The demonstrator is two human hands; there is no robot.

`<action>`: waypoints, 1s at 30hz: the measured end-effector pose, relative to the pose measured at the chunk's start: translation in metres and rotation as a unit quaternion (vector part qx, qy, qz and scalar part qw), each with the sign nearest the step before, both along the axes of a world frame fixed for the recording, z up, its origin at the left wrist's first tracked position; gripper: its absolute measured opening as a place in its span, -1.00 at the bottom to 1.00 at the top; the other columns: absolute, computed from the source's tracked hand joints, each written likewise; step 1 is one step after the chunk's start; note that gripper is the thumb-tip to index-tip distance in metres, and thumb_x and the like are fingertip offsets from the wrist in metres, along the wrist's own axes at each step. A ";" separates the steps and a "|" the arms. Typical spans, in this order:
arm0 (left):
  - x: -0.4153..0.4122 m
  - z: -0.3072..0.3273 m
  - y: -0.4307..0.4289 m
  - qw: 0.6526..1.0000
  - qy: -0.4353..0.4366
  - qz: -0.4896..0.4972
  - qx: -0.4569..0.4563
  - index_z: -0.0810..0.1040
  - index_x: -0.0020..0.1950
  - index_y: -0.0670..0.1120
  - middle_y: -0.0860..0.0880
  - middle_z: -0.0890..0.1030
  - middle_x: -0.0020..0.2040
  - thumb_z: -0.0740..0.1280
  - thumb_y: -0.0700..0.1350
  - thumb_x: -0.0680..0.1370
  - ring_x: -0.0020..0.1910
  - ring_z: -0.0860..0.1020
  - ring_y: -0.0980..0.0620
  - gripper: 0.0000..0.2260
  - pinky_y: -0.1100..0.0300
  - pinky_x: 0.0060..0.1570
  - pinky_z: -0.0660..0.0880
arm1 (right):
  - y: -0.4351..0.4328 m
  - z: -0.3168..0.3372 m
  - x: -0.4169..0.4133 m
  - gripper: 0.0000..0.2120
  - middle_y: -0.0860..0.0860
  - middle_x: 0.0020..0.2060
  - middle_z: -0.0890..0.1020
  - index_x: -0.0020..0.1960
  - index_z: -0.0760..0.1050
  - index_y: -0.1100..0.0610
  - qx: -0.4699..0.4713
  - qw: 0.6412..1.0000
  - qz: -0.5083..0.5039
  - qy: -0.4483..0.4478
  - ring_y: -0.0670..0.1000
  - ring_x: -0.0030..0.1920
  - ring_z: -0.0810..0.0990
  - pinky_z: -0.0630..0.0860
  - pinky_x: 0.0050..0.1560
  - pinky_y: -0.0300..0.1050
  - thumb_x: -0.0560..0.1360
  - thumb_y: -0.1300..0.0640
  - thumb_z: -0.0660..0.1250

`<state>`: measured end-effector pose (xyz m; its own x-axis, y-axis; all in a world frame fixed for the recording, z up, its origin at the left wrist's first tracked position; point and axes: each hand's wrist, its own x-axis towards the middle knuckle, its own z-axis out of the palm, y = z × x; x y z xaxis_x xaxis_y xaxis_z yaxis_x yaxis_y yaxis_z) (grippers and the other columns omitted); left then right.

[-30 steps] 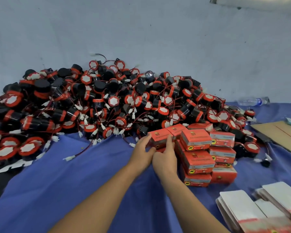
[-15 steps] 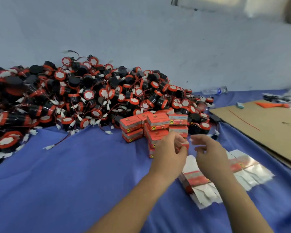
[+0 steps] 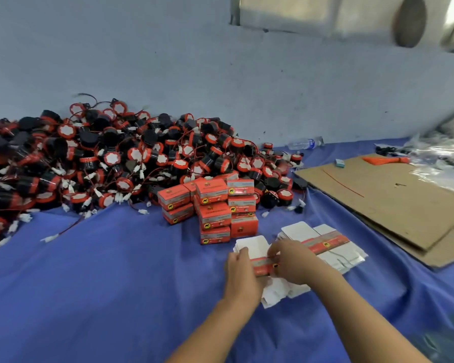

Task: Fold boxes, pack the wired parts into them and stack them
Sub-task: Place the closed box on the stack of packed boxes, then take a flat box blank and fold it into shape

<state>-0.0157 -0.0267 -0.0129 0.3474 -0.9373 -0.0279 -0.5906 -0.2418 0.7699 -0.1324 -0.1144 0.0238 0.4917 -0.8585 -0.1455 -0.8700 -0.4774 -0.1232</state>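
Observation:
A big heap of black-and-red round wired parts (image 3: 121, 158) lies on the blue cloth against the wall. In front of it stand packed red boxes (image 3: 212, 208), stacked up to three high. Two piles of flat white box blanks with red bands lie to the right of the boxes. My left hand (image 3: 243, 273) grips the left edge of the nearer pile of flat blanks (image 3: 252, 247). My right hand (image 3: 294, 260) pinches the top blank at its red band. The farther pile of blanks (image 3: 323, 239) lies untouched beside it.
A large brown cardboard sheet (image 3: 393, 205) lies at the right with an orange item (image 3: 385, 160) and a small teal block (image 3: 339, 162) on it. A plastic water bottle (image 3: 306, 143) lies by the wall. Clear plastic bags (image 3: 440, 153) are at the far right.
Both hands left the stack of red boxes and moved right and nearer, down onto the nearer pile of flat blanks, which they now hold. The view has swung right.

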 end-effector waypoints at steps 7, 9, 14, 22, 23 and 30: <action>0.003 -0.004 0.014 0.983 0.146 0.051 -0.099 0.42 0.42 0.02 0.08 0.55 0.21 0.50 -0.27 0.44 0.19 0.55 0.10 -0.40 0.24 0.15 0.55 | 0.007 0.000 -0.014 -0.36 -0.15 -0.02 0.52 0.41 0.36 -0.18 0.009 0.993 0.004 -0.116 0.02 0.13 0.34 0.41 0.18 0.01 0.39 -0.10 0.53; 0.009 0.003 0.022 0.974 0.176 0.050 -0.133 0.48 0.32 0.09 0.20 0.61 0.10 0.53 -0.26 0.43 0.09 0.60 0.22 -0.46 0.43 -0.02 0.53 | 0.014 0.010 -0.013 -0.33 -0.17 -0.06 0.47 0.41 0.36 -0.13 0.024 0.985 0.009 -0.173 0.01 0.12 0.40 0.47 0.17 -0.02 0.38 -0.05 0.56; 0.030 0.033 0.071 0.948 0.224 0.015 -0.226 0.46 0.44 0.15 0.27 0.62 0.23 0.49 -0.12 0.53 0.24 0.56 0.26 -0.49 0.28 0.14 0.55 | 0.053 0.053 0.006 -0.56 -0.11 -0.18 0.60 0.22 0.58 -0.13 0.175 0.895 0.023 -0.410 -0.14 -0.19 0.64 0.62 -0.08 -0.20 0.37 -0.07 0.56; 0.080 0.080 0.184 0.952 0.172 -0.116 -0.223 0.15 0.57 0.33 0.30 0.34 0.51 0.62 0.00 0.36 0.50 0.31 0.24 -0.07 0.17 0.44 0.36 | 0.155 0.079 0.074 -0.57 0.07 -0.19 0.66 0.05 0.55 0.02 0.330 0.672 0.032 -0.662 0.06 -0.18 0.65 0.61 -0.14 0.01 0.25 0.15 0.63; 0.087 0.080 0.197 0.956 0.147 -0.108 -0.230 0.10 0.58 0.33 0.30 0.30 0.53 0.64 0.04 0.32 0.52 0.26 0.24 0.00 0.18 0.48 0.31 | 0.164 0.080 0.081 -0.58 0.07 -0.19 0.64 0.07 0.55 0.02 0.349 0.641 0.030 -0.683 0.07 -0.18 0.63 0.60 -0.15 0.00 0.27 0.18 0.60; 0.118 0.079 0.257 0.922 0.048 0.050 -0.380 0.50 0.35 0.09 0.05 0.56 0.35 0.67 -0.19 0.21 0.35 0.53 0.03 -0.25 0.18 0.21 0.53 | 0.226 0.084 0.114 -0.35 0.15 -0.07 0.61 0.28 0.47 0.02 0.598 0.411 -0.036 -0.688 0.13 -0.15 0.67 0.60 -0.17 -0.01 0.24 0.12 0.63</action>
<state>0.1022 0.2307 0.0659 0.4636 -0.6620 0.5889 -0.5155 0.3390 0.7870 -0.0180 0.1120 0.1077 0.7940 -0.5975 -0.1120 0.4078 0.6601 -0.6308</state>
